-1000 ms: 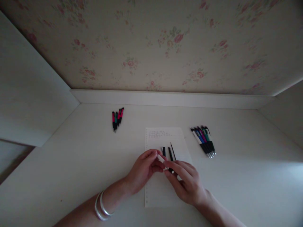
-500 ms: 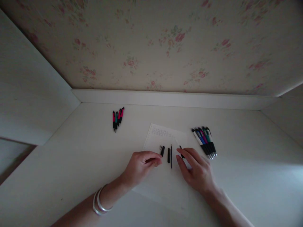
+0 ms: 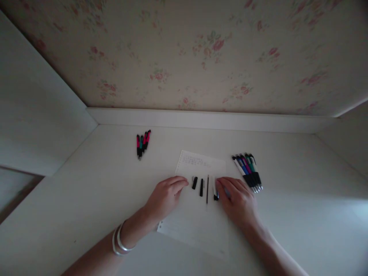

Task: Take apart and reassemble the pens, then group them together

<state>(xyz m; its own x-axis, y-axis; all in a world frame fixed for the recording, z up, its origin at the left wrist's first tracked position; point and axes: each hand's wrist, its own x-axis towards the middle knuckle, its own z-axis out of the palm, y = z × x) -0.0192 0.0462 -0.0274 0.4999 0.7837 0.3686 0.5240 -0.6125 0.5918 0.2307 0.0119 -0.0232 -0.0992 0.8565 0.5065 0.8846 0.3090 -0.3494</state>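
Note:
Near the left side of a sheet of paper (image 3: 195, 230), my left hand (image 3: 168, 193) has its fingers pressed together; what they hold, if anything, is hidden. A short black pen part (image 3: 194, 183) lies just right of its fingertips. Beside that are a black grip tube (image 3: 201, 188) and a thin dark ink refill (image 3: 207, 189), lying apart from each other. My right hand (image 3: 240, 201) has its fingers closed at a white pen barrel (image 3: 214, 189) with a black end towards me; the hand partly covers it.
A row of several pens (image 3: 248, 172) with black grips lies right of the paper. Several shorter pink and green pens (image 3: 142, 145) lie at the back left. A white ledge (image 3: 212, 121) and flowered wall close off the back of the white table (image 3: 115, 184).
My left hand has drawn back slightly left. My right fingers have closed in, and the pen barrel has moved left and towards me, beside the refill. The small black parts and the paper have shifted slightly.

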